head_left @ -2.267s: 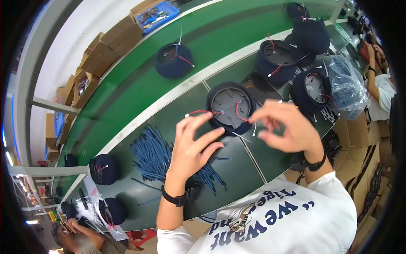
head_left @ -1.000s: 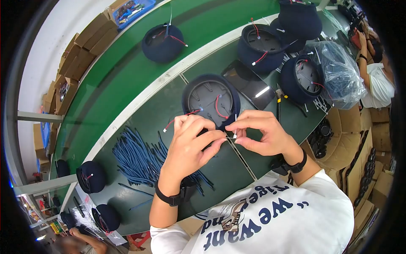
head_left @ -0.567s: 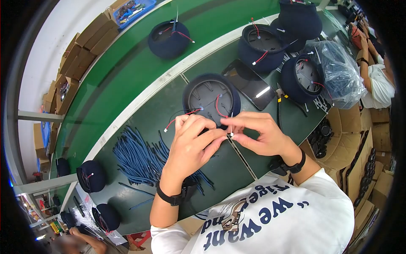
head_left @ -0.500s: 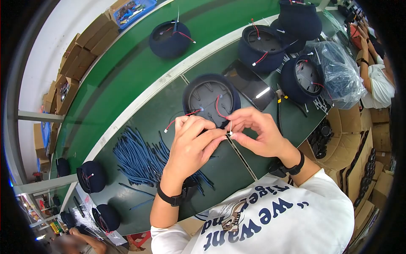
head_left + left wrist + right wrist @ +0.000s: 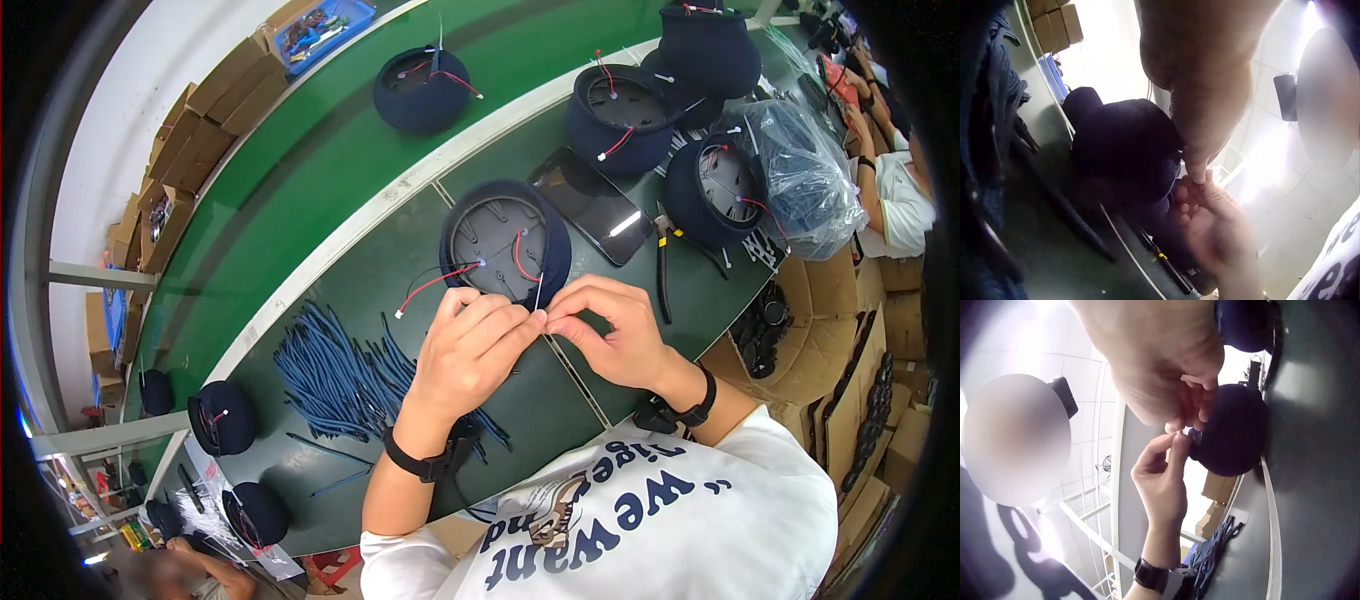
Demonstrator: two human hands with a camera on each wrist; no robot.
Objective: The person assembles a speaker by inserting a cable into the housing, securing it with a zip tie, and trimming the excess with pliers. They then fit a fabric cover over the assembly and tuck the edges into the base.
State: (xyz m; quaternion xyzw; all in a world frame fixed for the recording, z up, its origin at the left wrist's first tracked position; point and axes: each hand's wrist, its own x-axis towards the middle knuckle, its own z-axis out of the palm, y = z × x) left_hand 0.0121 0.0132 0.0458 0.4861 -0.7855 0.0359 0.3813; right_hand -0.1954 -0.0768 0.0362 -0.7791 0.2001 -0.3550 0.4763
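A round navy shell (image 5: 500, 238), fabric outside and grey plastic inside, stands open side up on the green bench before me. Red wires (image 5: 432, 284) with a white connector trail from its inside over the left rim. At the near rim a thin white cable tie (image 5: 540, 291) sticks up. My left hand (image 5: 468, 348) pinches it with thumb and forefinger. From the other side my right hand (image 5: 622, 336) pinches the same tie, fingertips touching the left ones and hiding its head. Both wrist views show the fingertips meeting beside the dark shell (image 5: 1235, 431).
Blue-grey cords (image 5: 335, 375) lie in a heap on the left. Beyond the shell are a black tablet (image 5: 592, 205) and yellow-and-black pliers (image 5: 662, 262). Several similar shells (image 5: 620, 120) stand at the back right by a plastic bag (image 5: 810, 190). Another shell (image 5: 420, 95) sits on the green belt.
My hands were apart over the shell and have come together at its near rim. The right fingers have closed over the tie's white head. The shell on the belt has shifted right.
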